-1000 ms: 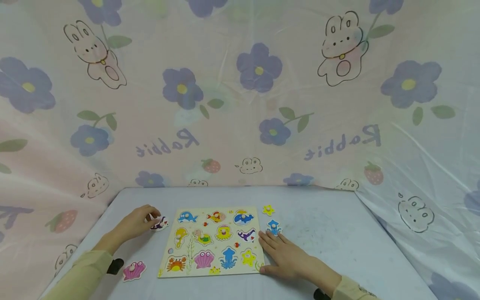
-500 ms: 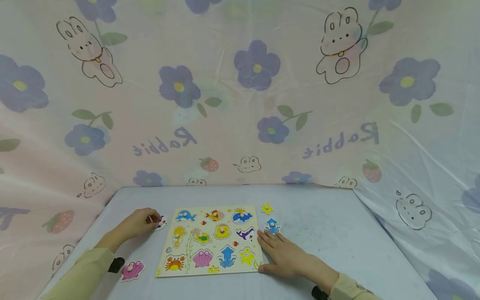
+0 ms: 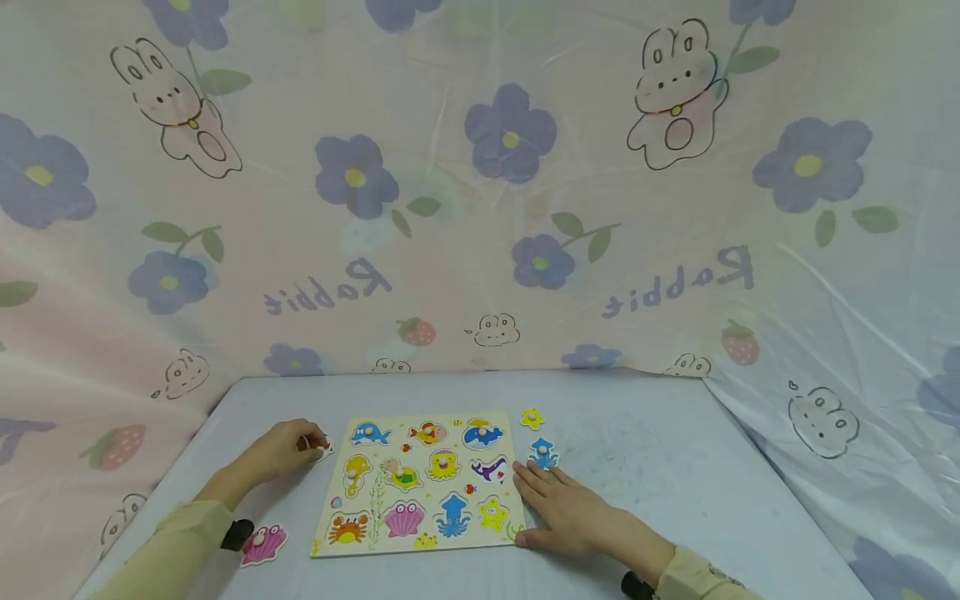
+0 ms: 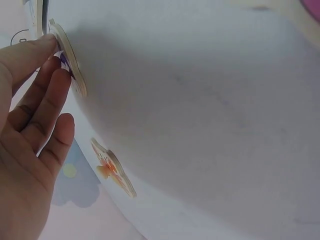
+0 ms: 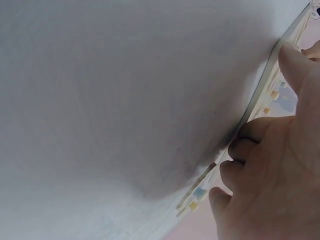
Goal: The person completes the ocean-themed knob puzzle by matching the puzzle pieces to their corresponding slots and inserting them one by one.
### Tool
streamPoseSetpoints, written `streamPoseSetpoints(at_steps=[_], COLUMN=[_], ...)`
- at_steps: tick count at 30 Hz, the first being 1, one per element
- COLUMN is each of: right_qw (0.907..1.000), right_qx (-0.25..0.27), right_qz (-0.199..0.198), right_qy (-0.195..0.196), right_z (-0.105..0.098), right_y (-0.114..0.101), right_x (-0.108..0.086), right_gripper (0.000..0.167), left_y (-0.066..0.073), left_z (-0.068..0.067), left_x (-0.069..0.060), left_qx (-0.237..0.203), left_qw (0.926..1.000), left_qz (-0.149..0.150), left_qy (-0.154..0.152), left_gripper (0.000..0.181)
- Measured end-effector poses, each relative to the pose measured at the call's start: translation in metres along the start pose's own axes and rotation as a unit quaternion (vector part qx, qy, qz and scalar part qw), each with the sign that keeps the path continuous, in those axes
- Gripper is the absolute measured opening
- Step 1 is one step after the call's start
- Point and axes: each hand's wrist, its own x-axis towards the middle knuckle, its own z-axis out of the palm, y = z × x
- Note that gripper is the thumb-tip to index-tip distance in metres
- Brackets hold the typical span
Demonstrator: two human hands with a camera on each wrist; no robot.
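Observation:
My left hand [image 3: 277, 454] pinches a purple-and-white whale puzzle piece [image 4: 74, 67] between thumb and fingers, just left of the puzzle board [image 3: 401, 546]. In the left wrist view the piece stands on edge; the hand covers most of it in the head view. My right hand [image 3: 562, 512] rests with extended fingers on the right edge of the board. Just beyond its fingertips lies a blue squid piece [image 3: 543, 453]. The board shows sea animals, including a purple whale picture [image 3: 489, 470], a pink shell picture [image 3: 404, 518] and a blue squid picture [image 3: 453, 515].
A yellow starfish piece [image 3: 532, 417] lies past the board's right corner. By the left forearm is a pink shell piece [image 3: 264, 545]. An orange piece [image 4: 111, 167] lies beyond the left fingers. Printed cloth [image 3: 450, 208] hangs behind the white table [image 3: 675, 467].
My left hand has shifted slightly right, toward the board, and its fingers now cover more of the whale piece. The right hand stays at the board's edge.

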Motion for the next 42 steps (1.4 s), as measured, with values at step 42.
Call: streamPoseSetpoints(at_steps=[42], right_qw=[0.9999], right_qx=[0.001], right_qz=[-0.011], right_qy=[0.002], right_z=[-0.002], right_y=[-0.001], right_x=[-0.003], right_gripper=[0.090], left_y=[0.096], left_z=[-0.007], left_x=[0.022], left_qx=[0.025], left_qw=[0.9868], left_qz=[0.147], left_qy=[0.063], left_gripper=[0.010])
